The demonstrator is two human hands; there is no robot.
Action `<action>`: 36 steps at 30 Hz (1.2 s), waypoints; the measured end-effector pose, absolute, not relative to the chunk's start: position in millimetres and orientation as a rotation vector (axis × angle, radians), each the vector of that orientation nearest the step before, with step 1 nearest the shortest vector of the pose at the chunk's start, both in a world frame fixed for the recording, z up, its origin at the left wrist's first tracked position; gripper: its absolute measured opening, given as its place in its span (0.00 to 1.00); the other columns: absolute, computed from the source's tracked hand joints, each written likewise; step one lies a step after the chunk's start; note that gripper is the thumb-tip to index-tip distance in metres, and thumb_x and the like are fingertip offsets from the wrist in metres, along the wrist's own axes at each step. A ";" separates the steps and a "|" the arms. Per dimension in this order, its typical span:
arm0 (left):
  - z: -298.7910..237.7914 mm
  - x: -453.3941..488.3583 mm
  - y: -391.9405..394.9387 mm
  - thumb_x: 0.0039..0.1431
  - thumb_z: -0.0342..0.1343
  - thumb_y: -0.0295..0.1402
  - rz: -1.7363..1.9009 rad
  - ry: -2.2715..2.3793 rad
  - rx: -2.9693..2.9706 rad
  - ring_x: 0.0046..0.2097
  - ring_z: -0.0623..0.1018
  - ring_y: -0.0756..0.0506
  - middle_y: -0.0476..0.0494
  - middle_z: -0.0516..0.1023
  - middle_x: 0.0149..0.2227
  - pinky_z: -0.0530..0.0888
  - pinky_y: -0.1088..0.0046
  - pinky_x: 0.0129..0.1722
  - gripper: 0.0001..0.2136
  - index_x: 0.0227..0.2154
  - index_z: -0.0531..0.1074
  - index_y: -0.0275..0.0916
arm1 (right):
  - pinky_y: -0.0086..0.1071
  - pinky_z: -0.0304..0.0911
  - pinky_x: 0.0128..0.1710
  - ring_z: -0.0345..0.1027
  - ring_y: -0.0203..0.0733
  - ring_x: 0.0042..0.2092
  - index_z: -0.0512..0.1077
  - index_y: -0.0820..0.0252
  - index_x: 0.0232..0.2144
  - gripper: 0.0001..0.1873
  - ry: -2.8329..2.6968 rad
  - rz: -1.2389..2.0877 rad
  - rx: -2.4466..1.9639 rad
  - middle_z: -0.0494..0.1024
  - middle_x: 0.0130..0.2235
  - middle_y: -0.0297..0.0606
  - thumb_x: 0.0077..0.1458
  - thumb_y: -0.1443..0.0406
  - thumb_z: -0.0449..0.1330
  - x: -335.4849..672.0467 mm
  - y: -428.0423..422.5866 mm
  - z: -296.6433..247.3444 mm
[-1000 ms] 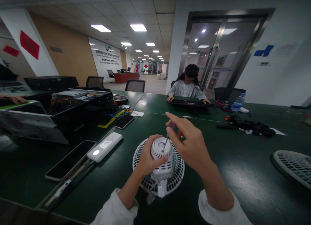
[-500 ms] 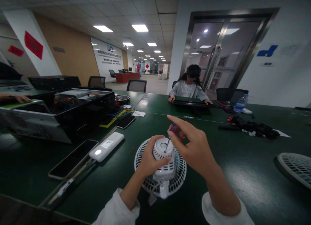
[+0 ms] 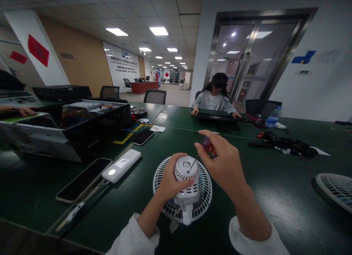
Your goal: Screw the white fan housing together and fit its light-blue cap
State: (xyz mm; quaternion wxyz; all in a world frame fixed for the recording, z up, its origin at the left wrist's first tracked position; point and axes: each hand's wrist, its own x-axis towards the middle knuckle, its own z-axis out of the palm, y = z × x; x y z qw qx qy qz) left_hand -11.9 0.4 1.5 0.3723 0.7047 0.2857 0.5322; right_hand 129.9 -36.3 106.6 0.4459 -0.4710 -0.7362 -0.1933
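Note:
A small white fan (image 3: pixel 183 203) lies with its round grille (image 3: pixel 205 190) down on the green table, its vented motor housing facing up. My left hand (image 3: pixel 170 179) is wrapped round the housing from the left, thumb across its near side. In my right hand (image 3: pixel 222 159) is a screwdriver (image 3: pixel 205 141) with a dark purplish handle, gripped by the fingers. Its thin shaft slants down to the left, and the tip meets a hole in the housing. Whether a screw sits in that hole I cannot tell.
To the left lie a phone (image 3: pixel 84 179), a white power bank (image 3: pixel 122 166) with a cable, and an open computer case (image 3: pixel 96 132). Another fan grille (image 3: pixel 337 189) rests at the right. Across the table a person (image 3: pixel 216 95) holds a flat black object (image 3: pixel 217 117). Black gear (image 3: pixel 288 143) and a bottle (image 3: pixel 273 117) lie at right.
My right hand has shifted slightly right, tilting the screwdriver handle further from upright, and its index finger is more bent. My left hand and the fan hold their place.

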 end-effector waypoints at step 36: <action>3.2 -12.1 -0.4 0.41 0.62 0.36 1.372 0.741 1.808 0.48 0.70 0.38 0.40 0.69 0.47 0.64 0.60 0.50 0.26 0.46 0.63 0.38 | 0.41 0.65 0.42 0.67 0.41 0.44 0.66 0.61 0.45 0.15 -1.752 0.312 -2.475 0.70 0.47 0.40 0.57 0.60 0.54 244.2 59.0 11.0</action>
